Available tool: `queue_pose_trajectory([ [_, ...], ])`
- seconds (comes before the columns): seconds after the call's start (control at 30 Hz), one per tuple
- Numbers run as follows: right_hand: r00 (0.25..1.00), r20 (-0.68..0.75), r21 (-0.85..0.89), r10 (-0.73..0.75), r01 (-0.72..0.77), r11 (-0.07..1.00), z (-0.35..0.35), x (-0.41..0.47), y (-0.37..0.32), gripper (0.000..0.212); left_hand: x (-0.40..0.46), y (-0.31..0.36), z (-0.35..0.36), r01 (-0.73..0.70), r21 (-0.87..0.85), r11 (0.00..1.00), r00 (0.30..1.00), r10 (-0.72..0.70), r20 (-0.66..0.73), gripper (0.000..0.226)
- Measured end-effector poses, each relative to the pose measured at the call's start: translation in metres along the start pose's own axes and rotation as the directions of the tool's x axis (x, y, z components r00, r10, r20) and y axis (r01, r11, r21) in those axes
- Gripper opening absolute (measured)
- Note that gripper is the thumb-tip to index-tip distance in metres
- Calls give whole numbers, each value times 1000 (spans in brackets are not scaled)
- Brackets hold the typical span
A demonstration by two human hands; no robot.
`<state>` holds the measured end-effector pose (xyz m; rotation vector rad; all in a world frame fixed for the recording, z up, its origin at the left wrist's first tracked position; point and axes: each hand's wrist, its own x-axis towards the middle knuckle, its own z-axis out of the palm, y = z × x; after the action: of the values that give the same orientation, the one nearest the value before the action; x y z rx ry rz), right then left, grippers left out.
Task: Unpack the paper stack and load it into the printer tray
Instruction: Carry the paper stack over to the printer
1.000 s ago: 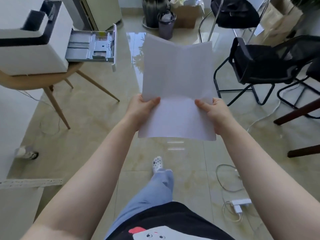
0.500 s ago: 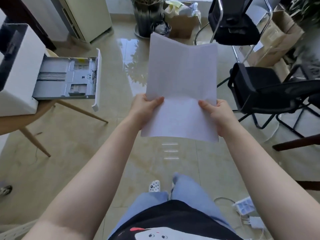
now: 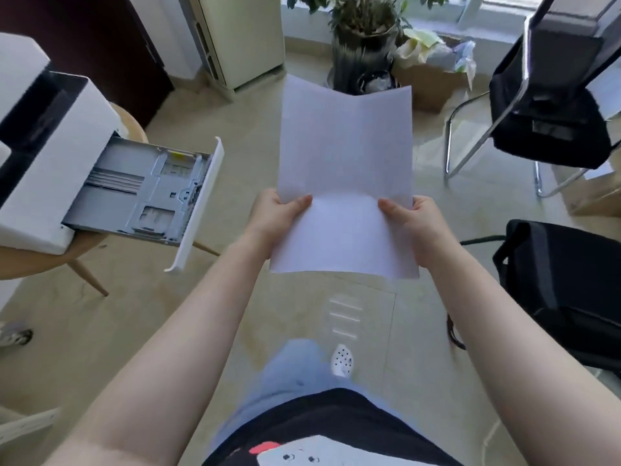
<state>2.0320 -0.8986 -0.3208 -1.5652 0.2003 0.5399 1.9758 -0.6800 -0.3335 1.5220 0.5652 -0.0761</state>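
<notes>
Tiled floor [image 3: 168, 331] fills most of the view; the person stands on it looking down, arms stretched forward.

Far left: white printer [image 3: 43, 156] on a round wooden table [image 3: 90, 243]. Its grey printer tray [image 3: 141, 193] is pulled fully out toward the right, white front panel overhanging the table edge. No sheets visible in the tray; guides and bare bed show.

Right side: black mesh chair [image 3: 564, 290] near, a second chair [image 3: 551, 129] farther off. Potted plant [image 3: 366, 38] and a cardboard box [image 3: 433, 85] along the far wall.

Centre: paper stack [image 3: 346, 183] held in mid-air over the floor, right of the tray and apart from it. It is unwrapped, thin, and bows along its length, the far end curling up at both corners with a sag down the middle.

Left hand [image 3: 275, 220] is closed on the stack's left edge, thumb on top. Right hand [image 3: 413, 223] is closed on the right edge the same way. Both grips sit at the near half; the far half is unsupported.

Risks, as judged:
- The floppy far end may catch the tray's white front panel or guide rails on the way in and fold or crease.
- Sheets could fan or slip out of square with so light a pinch, then sit skewed between the guides.
- The tray overhangs unsupported; pressing down hard on it could tip or jar it.
</notes>
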Motion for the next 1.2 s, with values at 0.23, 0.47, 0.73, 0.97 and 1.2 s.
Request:
queue_pose_trajectory([
  [0.23, 996, 85, -96, 31, -22, 995, 22, 117, -52, 8, 88, 37, -11, 1, -47, 999, 992, -7, -124, 11],
  [0.47, 991, 132, -218, -4, 33, 975, 71, 240, -107, 21, 200, 77, -42, -19, -85, 996, 984, 3, -180, 4],
  [0.73, 967, 254, -317, 15, 68, 946, 148, 353, -170, 8, 294, 123, -101, 14, -100, 995, 938, -47, -343, 29],
  [0.97, 882, 466, -408, 68, 146, 901, 237, 438, -208, 8, 339, 134, -152, -25, -103, 994, 813, -39, -581, 22],
  [1.2, 721, 663, -501, 199, 231, 834, 321, 482, -216, 13, 339, 126, -175, -49, -201, 978, 602, -132, -788, 22],
])
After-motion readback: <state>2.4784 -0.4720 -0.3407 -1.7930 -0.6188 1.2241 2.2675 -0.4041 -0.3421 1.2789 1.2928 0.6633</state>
